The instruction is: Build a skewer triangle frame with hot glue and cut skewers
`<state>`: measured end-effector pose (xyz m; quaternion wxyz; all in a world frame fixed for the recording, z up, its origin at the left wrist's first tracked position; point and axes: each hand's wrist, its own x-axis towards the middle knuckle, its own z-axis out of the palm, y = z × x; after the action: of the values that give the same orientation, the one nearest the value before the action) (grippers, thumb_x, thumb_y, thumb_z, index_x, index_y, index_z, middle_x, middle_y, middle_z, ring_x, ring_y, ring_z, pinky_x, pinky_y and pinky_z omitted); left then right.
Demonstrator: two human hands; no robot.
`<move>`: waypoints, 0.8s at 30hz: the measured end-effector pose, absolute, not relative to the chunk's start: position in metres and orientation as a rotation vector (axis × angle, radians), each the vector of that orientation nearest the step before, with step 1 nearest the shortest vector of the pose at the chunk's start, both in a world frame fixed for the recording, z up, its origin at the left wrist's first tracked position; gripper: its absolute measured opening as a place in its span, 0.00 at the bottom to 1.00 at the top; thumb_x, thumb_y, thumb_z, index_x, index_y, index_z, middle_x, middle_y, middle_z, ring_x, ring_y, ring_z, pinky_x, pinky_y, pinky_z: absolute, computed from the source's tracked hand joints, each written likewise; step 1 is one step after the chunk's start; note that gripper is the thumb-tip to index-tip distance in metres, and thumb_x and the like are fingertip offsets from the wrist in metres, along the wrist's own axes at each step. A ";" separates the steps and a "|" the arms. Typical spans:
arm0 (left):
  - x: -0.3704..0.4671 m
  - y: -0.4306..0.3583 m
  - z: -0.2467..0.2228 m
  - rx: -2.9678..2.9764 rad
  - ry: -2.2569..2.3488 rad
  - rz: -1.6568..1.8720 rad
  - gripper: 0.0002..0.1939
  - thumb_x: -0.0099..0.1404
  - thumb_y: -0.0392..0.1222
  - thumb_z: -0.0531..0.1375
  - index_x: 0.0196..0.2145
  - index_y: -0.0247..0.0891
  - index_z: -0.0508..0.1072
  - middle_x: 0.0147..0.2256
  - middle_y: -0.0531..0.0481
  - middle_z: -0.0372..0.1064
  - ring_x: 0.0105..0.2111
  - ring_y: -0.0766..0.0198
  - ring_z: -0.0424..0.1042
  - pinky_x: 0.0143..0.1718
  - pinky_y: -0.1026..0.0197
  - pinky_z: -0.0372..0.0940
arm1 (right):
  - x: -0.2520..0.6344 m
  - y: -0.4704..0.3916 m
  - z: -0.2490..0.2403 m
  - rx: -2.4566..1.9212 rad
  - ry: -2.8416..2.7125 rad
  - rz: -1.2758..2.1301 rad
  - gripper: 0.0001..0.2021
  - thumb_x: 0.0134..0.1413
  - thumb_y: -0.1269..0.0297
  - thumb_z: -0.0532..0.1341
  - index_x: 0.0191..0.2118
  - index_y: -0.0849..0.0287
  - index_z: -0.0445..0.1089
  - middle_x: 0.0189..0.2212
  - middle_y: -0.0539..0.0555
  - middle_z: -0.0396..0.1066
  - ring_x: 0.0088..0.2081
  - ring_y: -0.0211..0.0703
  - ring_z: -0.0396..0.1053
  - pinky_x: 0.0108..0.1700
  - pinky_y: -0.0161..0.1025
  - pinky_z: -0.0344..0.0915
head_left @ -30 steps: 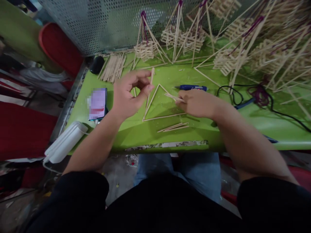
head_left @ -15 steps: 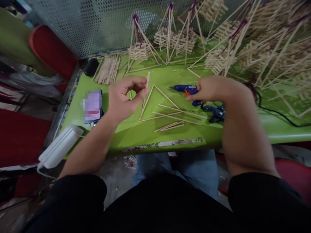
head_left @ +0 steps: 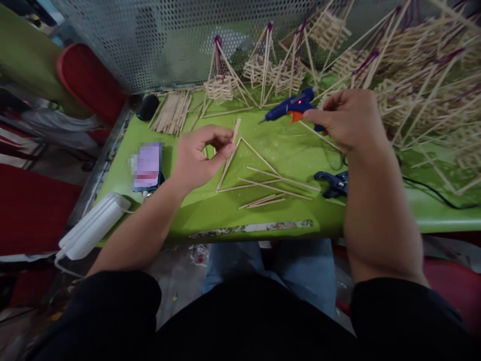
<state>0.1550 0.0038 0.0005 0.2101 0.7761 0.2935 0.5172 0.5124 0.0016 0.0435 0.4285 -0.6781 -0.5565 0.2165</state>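
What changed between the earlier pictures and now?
The right hand set down its thin wooden sticks on the green table, then took hold of the blue glue gun and lifted it upward. The left hand still pinches its single stick; the smartphone stayed put.

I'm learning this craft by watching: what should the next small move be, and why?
I'd probably have the right hand bring the glue gun to the stick in the left hand: the gun is gripped, its red light is on, and its nozzle points toward that stick without touching it.
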 end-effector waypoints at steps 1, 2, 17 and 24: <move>0.155 0.003 0.001 2.154 0.820 1.440 0.16 0.72 0.57 0.76 0.45 0.44 0.86 0.37 0.48 0.82 0.35 0.61 0.81 0.41 0.56 0.81 | 0.512 0.002 0.043 -1.613 -1.336 0.660 0.16 0.60 0.60 0.80 0.32 0.51 0.71 0.25 0.48 0.67 0.30 0.40 0.60 0.32 0.44 0.55; 0.156 0.003 0.001 2.148 0.815 1.444 0.15 0.72 0.56 0.76 0.45 0.43 0.86 0.37 0.48 0.83 0.35 0.61 0.81 0.41 0.57 0.81 | 0.513 0.003 0.042 -1.539 -1.320 0.785 0.14 0.62 0.58 0.79 0.34 0.51 0.73 0.27 0.49 0.70 0.30 0.41 0.62 0.32 0.44 0.58; 0.160 -0.003 0.005 2.133 0.749 1.444 0.09 0.71 0.47 0.74 0.44 0.41 0.86 0.36 0.48 0.84 0.33 0.62 0.82 0.38 0.59 0.80 | 0.472 -0.014 0.047 -1.102 -1.315 1.411 0.23 0.62 0.35 0.69 0.32 0.48 0.69 0.22 0.47 0.54 0.23 0.43 0.50 0.26 0.45 0.50; 0.161 -0.003 0.006 2.136 0.816 1.422 0.11 0.71 0.50 0.74 0.42 0.40 0.86 0.35 0.49 0.83 0.32 0.62 0.81 0.36 0.59 0.79 | 0.459 -0.034 0.057 -1.006 -1.437 1.307 0.23 0.59 0.35 0.76 0.34 0.47 0.73 0.38 0.57 0.77 0.28 0.44 0.55 0.25 0.46 0.53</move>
<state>0.1608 -0.0025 0.0055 0.2227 0.7734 0.2954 0.5148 0.4586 -0.0345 0.0569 0.4591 -0.4086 -0.5836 0.5308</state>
